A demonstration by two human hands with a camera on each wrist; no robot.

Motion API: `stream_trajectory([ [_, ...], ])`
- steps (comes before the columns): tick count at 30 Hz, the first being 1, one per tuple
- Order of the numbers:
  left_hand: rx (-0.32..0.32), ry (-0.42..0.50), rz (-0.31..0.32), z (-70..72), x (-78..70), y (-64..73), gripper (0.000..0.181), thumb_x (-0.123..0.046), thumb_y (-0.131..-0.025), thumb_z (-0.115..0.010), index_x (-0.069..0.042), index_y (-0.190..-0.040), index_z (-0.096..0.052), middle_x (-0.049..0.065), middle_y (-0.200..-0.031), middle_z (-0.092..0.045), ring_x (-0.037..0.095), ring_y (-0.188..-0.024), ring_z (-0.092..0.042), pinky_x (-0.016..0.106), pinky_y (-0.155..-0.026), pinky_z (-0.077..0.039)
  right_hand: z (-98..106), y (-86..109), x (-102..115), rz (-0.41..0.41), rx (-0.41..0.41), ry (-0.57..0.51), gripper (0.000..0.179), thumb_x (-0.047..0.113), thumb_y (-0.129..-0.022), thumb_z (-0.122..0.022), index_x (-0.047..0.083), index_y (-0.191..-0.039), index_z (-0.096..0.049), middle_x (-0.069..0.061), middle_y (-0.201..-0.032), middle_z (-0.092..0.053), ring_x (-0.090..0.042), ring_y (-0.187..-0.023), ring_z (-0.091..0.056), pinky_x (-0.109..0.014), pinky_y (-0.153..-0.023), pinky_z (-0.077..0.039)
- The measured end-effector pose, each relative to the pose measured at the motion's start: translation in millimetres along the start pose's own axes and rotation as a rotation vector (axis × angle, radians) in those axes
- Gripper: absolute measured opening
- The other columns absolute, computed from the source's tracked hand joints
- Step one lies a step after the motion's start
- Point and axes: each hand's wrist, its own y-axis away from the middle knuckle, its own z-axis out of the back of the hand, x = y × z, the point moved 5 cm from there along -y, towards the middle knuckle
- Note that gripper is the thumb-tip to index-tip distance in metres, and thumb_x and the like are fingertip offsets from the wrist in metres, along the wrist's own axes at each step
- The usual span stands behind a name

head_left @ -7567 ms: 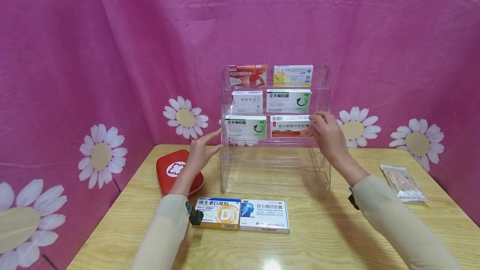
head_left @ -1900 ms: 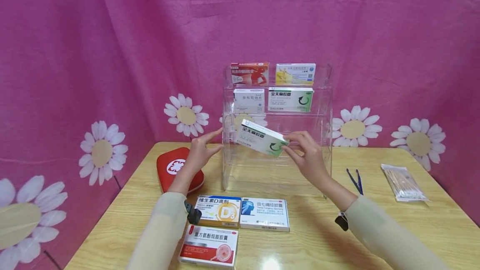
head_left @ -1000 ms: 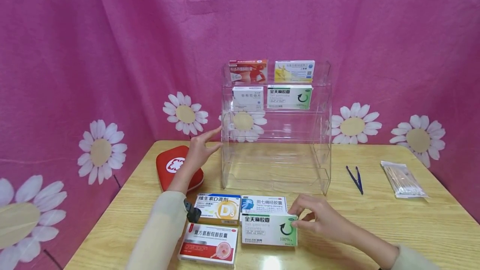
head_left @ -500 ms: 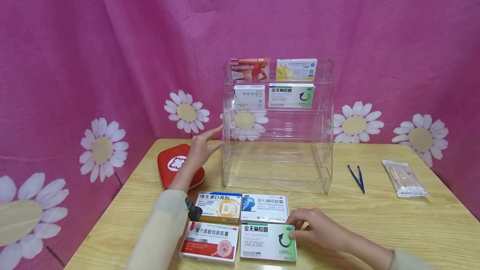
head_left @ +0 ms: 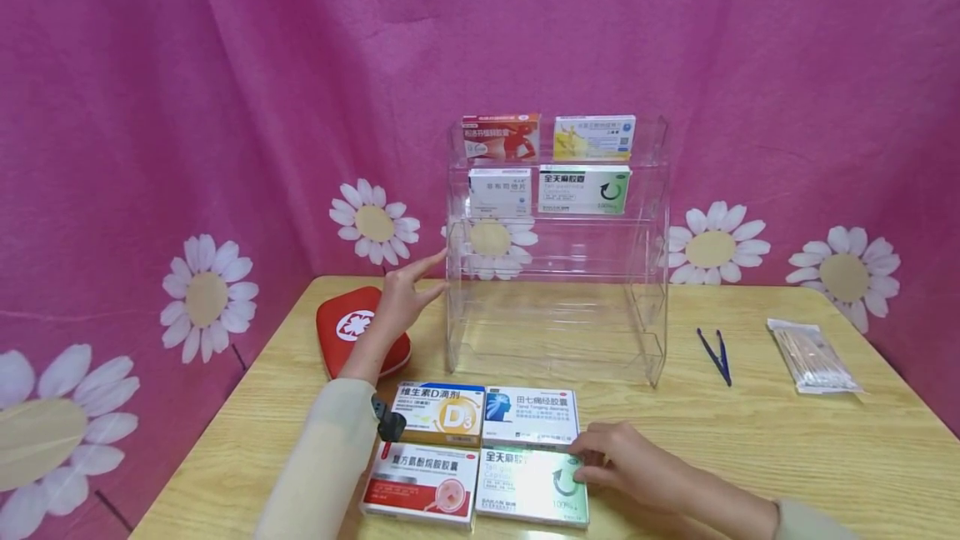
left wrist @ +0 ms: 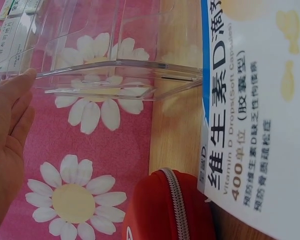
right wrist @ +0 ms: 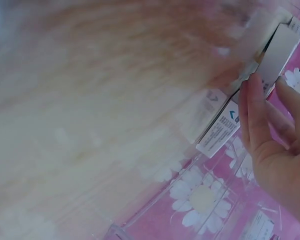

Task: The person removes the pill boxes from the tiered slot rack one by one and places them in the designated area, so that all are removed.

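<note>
My right hand point(head_left: 630, 467) pinches the right end of a green-and-white medicine box point(head_left: 525, 490), which lies on the table at the front of a two-by-two block. In the right wrist view, thumb and fingers point(right wrist: 254, 107) are at the box's end point(right wrist: 279, 52). My left hand point(head_left: 402, 300) touches the left side of a clear acrylic display stand point(head_left: 555, 275) with extended fingers, thumb apart. Beside the green box lies a red-and-white medicine box point(head_left: 422, 486); behind them are an orange vitamin D box point(head_left: 438, 413) and a blue-and-white medicine box point(head_left: 534, 417).
On the stand's upper tiers stand a red box point(head_left: 500, 138), a yellow-and-white box point(head_left: 594, 138), a white box point(head_left: 499, 192) and another green-and-white box point(head_left: 584, 190). A red zip case point(head_left: 337, 340) is left; blue tweezers point(head_left: 716, 359) and packed cotton swabs point(head_left: 813, 357) are right.
The red-and-white box, then the green-and-white box, came off the stand's third tier to the table. The green box has lowered from tilted to flat. My left hand stayed at the stand.
</note>
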Motion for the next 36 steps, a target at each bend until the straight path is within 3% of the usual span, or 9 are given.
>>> stream_trajectory([
  [5, 0.0, 0.006, 0.005, 0.2, -0.7, -1.5, 0.052, -0.007, -0.084, -0.075, -0.008, -0.134, -0.06, 0.015, -0.132, -0.064, 0.03, -0.123, -0.061, 0.041, -0.101, -0.053, 0.4, -2.5, 0.5, -0.009, 0.004, 0.035, 0.021, 0.017, -0.088, -0.071, 0.002, -0.102, -0.072, 0.009, -0.08, -0.062, 0.01, -0.071, -0.044, -0.011, -0.058, -0.047],
  [11, 0.011, 0.003, 0.03, 0.6, 0.5, -2.1, 0.052, -0.008, -0.085, -0.074, -0.009, -0.135, -0.059, 0.014, -0.133, -0.063, 0.03, -0.124, -0.061, 0.04, -0.102, -0.052, 5.1, -2.4, -0.1, -0.068, -0.022, -0.016, 0.022, 0.023, -0.089, -0.071, 0.004, -0.101, -0.071, 0.009, -0.081, -0.064, 0.009, -0.072, -0.048, -0.013, -0.06, -0.05],
  [15, 0.01, -0.001, 0.023, -0.1, 1.0, -1.9, 0.052, -0.008, -0.085, -0.075, -0.01, -0.135, -0.06, 0.014, -0.132, -0.063, 0.03, -0.123, -0.061, 0.04, -0.102, -0.052, 17.8, -0.7, -1.8, -0.028, -0.15, -0.032, 0.014, 0.023, -0.087, -0.073, 0.01, -0.091, -0.07, 0.009, -0.077, -0.065, 0.009, -0.07, -0.051, -0.015, -0.057, -0.051],
  [20, 0.013, 0.001, 0.036, 0.2, 0.9, -0.3, 0.053, -0.009, -0.085, -0.075, -0.011, -0.136, -0.059, 0.013, -0.133, -0.063, 0.029, -0.124, -0.061, 0.04, -0.101, -0.053, 43.9, -7.5, -9.7, 0.068, -0.335, 0.036, 0.008, 0.013, -0.083, -0.076, 0.012, -0.086, -0.069, 0.007, -0.075, -0.066, 0.01, -0.068, -0.052, -0.016, -0.054, -0.052],
  [25, 0.017, 0.005, 0.052, 0.0, 0.8, 1.5, 0.053, -0.009, -0.085, -0.074, -0.012, -0.136, -0.059, 0.013, -0.134, -0.063, 0.029, -0.125, -0.061, 0.04, -0.101, -0.053, 84.1, -22.3, -16.5, 0.091, -0.488, 0.152, 0.016, 0.007, -0.08, -0.077, 0.011, -0.095, -0.07, 0.003, -0.085, -0.07, 0.004, -0.073, -0.058, -0.018, -0.059, -0.055],
  [30, 0.011, 0.006, 0.037, -0.6, -0.2, 2.1, 0.052, -0.008, -0.085, -0.075, -0.01, -0.135, -0.06, 0.014, -0.133, -0.063, 0.03, -0.124, -0.061, 0.041, -0.1, -0.053, 128.4, -38.8, -21.3, 0.112, -0.648, 0.298, 0.027, 0.001, -0.073, -0.08, 0.005, -0.098, -0.071, -0.005, -0.088, -0.072, -0.014, -0.074, -0.065, -0.019, -0.057, -0.053],
  [36, -0.012, 0.006, 0.011, -0.1, -0.2, 1.7, 0.052, -0.006, -0.083, -0.075, -0.008, -0.133, -0.061, 0.016, -0.131, -0.064, 0.031, -0.122, -0.062, 0.042, -0.1, -0.053, 178.3, -63.5, -30.0, 0.141, -0.83, 0.388, 0.035, 0.0, -0.072, -0.082, -0.002, -0.105, -0.07, -0.016, -0.094, -0.07, -0.025, -0.079, -0.065, -0.007, -0.06, -0.041],
])
